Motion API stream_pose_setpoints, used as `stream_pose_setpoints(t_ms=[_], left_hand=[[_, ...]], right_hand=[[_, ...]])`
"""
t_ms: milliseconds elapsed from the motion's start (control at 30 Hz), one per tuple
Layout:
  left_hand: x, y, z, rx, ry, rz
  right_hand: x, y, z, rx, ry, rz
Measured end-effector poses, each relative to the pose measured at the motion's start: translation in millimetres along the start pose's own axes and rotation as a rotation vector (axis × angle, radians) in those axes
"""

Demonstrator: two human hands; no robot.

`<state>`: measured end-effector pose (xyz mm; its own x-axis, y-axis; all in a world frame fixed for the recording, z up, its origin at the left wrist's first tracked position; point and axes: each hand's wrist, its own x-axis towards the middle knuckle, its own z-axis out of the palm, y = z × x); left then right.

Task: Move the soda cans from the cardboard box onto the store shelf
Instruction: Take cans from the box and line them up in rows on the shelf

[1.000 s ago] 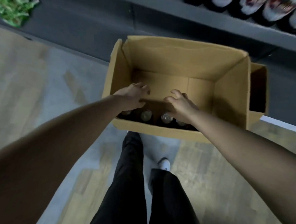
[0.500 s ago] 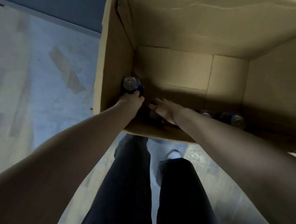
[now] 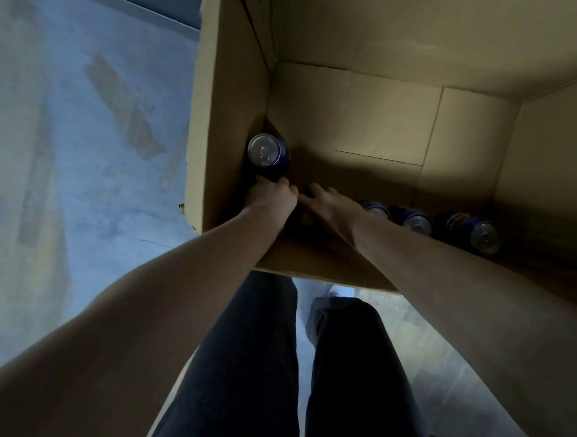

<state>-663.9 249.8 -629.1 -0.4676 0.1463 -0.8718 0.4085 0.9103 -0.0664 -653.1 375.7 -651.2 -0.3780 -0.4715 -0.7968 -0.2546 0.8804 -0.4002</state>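
Left hand (image 3: 271, 196) first: it is down inside the cardboard box (image 3: 226, 111), close against the box's left wall, with bent fingertips touching the near side of an upright blue can (image 3: 268, 152) whose silver top faces up at me. Whether those fingers have closed round the can or only rest against it I cannot tell, because that corner is in deep shadow. My right hand (image 3: 325, 202) is also inside the box, just beside the left one and along the box's near wall, its fingers fairly straight and spread, pointing toward the left wall and holding nothing I can make out. Further along the near wall, toward the box's right side, stands a row of three cans (image 3: 415, 222), blue with silver tops, close together. Most of the box bottom beyond my hands is bare cardboard. Outside the box, to its left, is pale blue-grey floor (image 3: 64, 134), and below its near edge are my legs in dark trousers (image 3: 246, 369). No shelf is in sight, so I cannot say how many cans are already on it. My judgement is that this is a pick-up step: at least four cans sit in the box, none is lifted yet, and all of them have the trip to the shelf ahead.
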Motion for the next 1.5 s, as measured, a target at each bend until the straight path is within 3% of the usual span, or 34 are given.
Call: stream_pose_setpoints(t_ms=[133, 300, 567, 800, 900, 1000, 1267, 1500], left_hand=[[6, -2, 4, 0.124, -0.099, -0.055], [10, 1, -11, 0.307, -0.073, 0.005], [-32, -10, -46, -0.129, -0.015, 0.04], [-107, -7, -84, -0.167, 0.225, -0.012], [-156, -10, -106, -0.284, 0.354, -0.012], [-216, -15, -135, -0.393, 0.38, 0.063], [-386, -4, -253, -0.132, 0.419, 0.167], [-484, 8, -382, 0.148, 0.633, 0.162]], right_hand=[[-1, -4, -2, -0.047, -0.003, 0.005], [-3, -3, -11, -0.032, 0.086, 0.024], [-43, -3, -29, 0.014, 0.221, 0.065], [-126, -23, -72, -0.072, 0.407, 0.156], [-177, -35, -95, -0.043, 0.524, 0.168], [-236, -48, -126, -0.037, 0.59, 0.151], [-417, -94, -241, -0.048, 0.62, 0.095], [-546, -112, -326, -0.128, 0.857, 0.101]])
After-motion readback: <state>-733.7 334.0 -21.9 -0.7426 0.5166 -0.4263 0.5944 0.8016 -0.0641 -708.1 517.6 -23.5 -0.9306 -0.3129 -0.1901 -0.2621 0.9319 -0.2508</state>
